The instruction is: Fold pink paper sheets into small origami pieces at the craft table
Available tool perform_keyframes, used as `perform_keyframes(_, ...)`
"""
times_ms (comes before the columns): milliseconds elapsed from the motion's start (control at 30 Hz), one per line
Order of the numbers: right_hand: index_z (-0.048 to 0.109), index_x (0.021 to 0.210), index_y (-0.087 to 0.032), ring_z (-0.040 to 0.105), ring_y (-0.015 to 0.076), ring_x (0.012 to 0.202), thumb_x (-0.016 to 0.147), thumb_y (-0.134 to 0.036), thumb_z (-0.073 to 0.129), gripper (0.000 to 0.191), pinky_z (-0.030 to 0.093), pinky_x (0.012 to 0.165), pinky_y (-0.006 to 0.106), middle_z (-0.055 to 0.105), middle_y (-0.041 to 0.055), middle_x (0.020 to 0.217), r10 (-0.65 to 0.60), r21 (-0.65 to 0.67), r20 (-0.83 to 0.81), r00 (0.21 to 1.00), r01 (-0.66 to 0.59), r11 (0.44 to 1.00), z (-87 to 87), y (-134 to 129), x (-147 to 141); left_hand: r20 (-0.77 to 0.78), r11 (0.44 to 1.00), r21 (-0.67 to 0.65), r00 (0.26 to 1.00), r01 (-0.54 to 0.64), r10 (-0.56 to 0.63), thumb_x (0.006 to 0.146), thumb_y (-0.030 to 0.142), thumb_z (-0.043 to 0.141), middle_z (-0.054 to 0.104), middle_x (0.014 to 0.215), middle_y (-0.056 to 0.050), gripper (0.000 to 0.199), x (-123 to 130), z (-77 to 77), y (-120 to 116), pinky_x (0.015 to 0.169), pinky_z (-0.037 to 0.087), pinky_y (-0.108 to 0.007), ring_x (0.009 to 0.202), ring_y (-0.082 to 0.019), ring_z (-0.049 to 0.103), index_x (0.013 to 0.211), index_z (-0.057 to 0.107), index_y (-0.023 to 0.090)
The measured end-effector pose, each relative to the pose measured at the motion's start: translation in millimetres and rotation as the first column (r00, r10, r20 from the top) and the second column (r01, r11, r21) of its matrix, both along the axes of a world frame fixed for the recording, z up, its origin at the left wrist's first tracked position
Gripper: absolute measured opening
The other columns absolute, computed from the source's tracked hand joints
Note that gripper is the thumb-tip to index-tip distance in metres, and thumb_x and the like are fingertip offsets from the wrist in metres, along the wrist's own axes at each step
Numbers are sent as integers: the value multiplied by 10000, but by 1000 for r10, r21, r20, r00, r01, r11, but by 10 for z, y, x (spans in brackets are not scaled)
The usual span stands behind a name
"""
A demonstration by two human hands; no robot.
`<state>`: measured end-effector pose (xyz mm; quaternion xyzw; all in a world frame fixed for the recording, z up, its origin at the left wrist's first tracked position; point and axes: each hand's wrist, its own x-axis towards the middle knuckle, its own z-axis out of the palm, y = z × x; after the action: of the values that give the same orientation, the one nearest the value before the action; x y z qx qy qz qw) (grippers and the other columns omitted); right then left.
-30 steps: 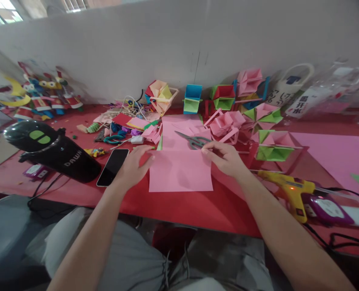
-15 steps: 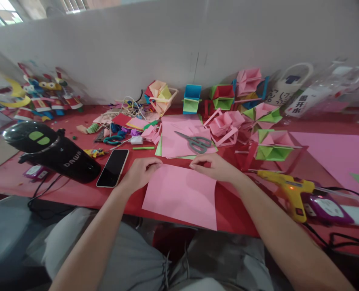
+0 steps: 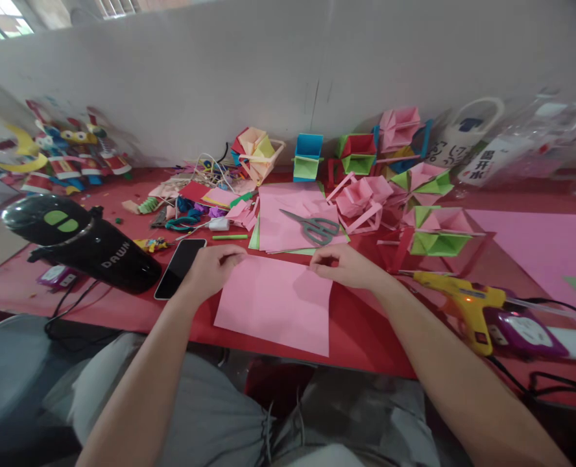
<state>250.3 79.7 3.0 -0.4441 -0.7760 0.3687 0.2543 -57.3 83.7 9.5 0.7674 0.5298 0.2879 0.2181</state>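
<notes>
A pink sheet of paper (image 3: 276, 308) lies at the front edge of the red table, its near edge at the brink. My left hand (image 3: 215, 269) pinches its far left corner, fingers closed. At the far right corner, my right hand (image 3: 344, 264) is closed on the same sheet with thumb and fingertips. Just beyond the sheet is a stack of pink and green paper (image 3: 278, 214), with grey-handled scissors (image 3: 317, 228) on top. A phone (image 3: 178, 269) lies beside my left hand.
A black DAWN tumbler (image 3: 88, 246) leans at the left. On the right sit a yellow glue gun (image 3: 468, 301) with a lit red light and a purple power strip (image 3: 526, 334). Folded paper models (image 3: 438, 233), scraps (image 3: 191, 201) and a plastic bottle (image 3: 512, 149) stand along the back.
The pink sheet has shifted left and slightly away from me. My left hand has moved left with it, toward the phone; my right hand has moved only slightly.
</notes>
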Motion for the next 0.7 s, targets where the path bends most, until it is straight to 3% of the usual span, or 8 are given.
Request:
perform_keyframes(200, 666, 704, -181, 588, 165, 673, 807, -304, 604, 172, 459, 666, 296, 662, 16, 690, -56, 42, -20, 998, 57, 998, -72, 81, 145, -7, 991, 51, 992, -127, 127, 843, 336, 576, 771, 927, -26, 224, -286, 71, 89, 799, 518, -309, 901, -238, 691, 915, 755, 223)
perform_keyframes(300, 669, 693, -181, 586, 170, 660, 787, -290, 621, 152, 460, 653, 303, 662, 22, 678, -144, 50, -53, 988, 147, 988, -99, 127, 213, 44, 970, 72, 972, -232, 230, 818, 330, 592, 760, 876, -25, 204, -406, 101, 117, 756, 524, -294, 845, -228, 682, 882, 747, 214)
perform_keyframes(400, 697, 768, -181, 611, 177, 709, 831, -387, 626, 227, 485, 689, 315, 692, 43, 755, -223, 19, -150, 963, 228, 973, -104, 147, 215, 133, 954, 49, 948, -296, 288, 815, 342, 601, 735, 824, -22, 203, -462, 99, 126, 696, 517, -278, 773, -205, 664, 884, 736, 208)
perform_keyframes(567, 690, 1099, -195, 653, 205, 920, 817, -534, 672, 441, 533, 759, 341, 700, 108, 1107, -185, -247, -334, 924, 103, 963, -116, 112, 120, 330, 955, -52, 898, -291, 292, 785, 379, 658, 716, 848, -37, 251, -456, 41, 151, 700, 512, -272, 781, -184, 648, 931, 724, 185)
perform_keyframes(633, 679, 1134, -188, 654, 201, 923, 774, -498, 738, 479, 535, 752, 333, 690, 115, 1137, -157, -317, -351, 923, 41, 948, -126, 89, 84, 443, 950, -118, 841, -289, 310, 751, 404, 694, 706, 846, -37, 296, -434, 28, 155, 683, 516, -266, 766, -175, 640, 937, 711, 175)
perform_keyframes(700, 706, 1045, -167, 663, 187, 865, 753, -478, 766, 430, 529, 732, 316, 711, 104, 1034, -159, -358, -370, 915, 17, 934, -134, 68, 49, 535, 941, -204, 775, -269, 337, 715, 428, 726, 693, 828, -29, 343, -392, 26, 142, 645, 517, -257, 726, -161, 627, 941, 697, 171)
